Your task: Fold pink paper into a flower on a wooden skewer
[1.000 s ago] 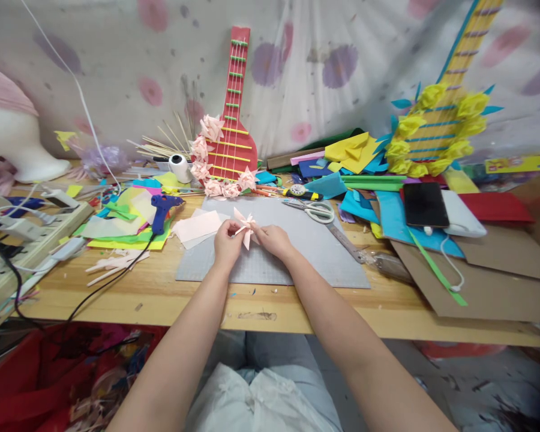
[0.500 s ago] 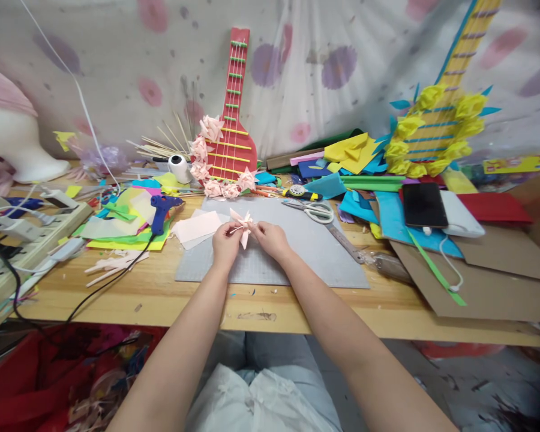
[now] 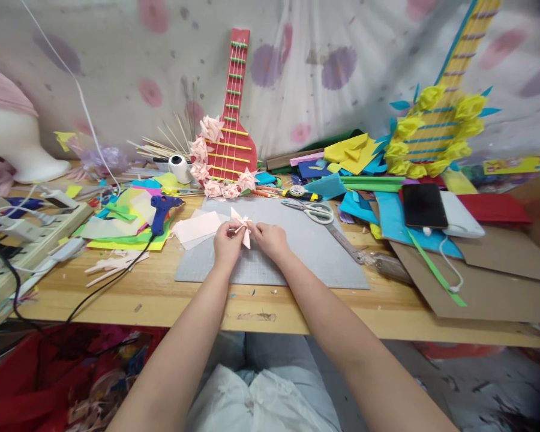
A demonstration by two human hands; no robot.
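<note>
Above the grey gridded cutting mat [image 3: 324, 258], left of its middle and well clear of its front edge: holding up a pale pink, pointed-petalled paper flower [image 3: 240, 219] with both hands. Pinched at its left side by the left hand [image 3: 226, 244], with thumb and fingers closed together on the paper; held at its right side by the right hand [image 3: 272, 241], with fingertips likewise together. Partly covered by the fingers, so impossible to count its petals.

By the look of it, only part-made: already spread into pointed petals, with shaping at the centre probably in hand and apparently unfinished. Near the mat's back left corner, across its left edge, flat pale pink paper rectangles [image 3: 198, 227], seemingly unshaped so far. Behind the mat's back edge, upright, a red stringed toy guitar [image 3: 234, 150], with pale pink paper blooms [image 3: 211, 128] already along its left and lower rim. Toward the wooden table's [image 3: 162, 303] left end, a blue glue gun [image 3: 160, 211], apart from both hands. Near the mat's back right corner, pale-handled metal scissors [image 3: 319, 212], likewise untouched.
</note>
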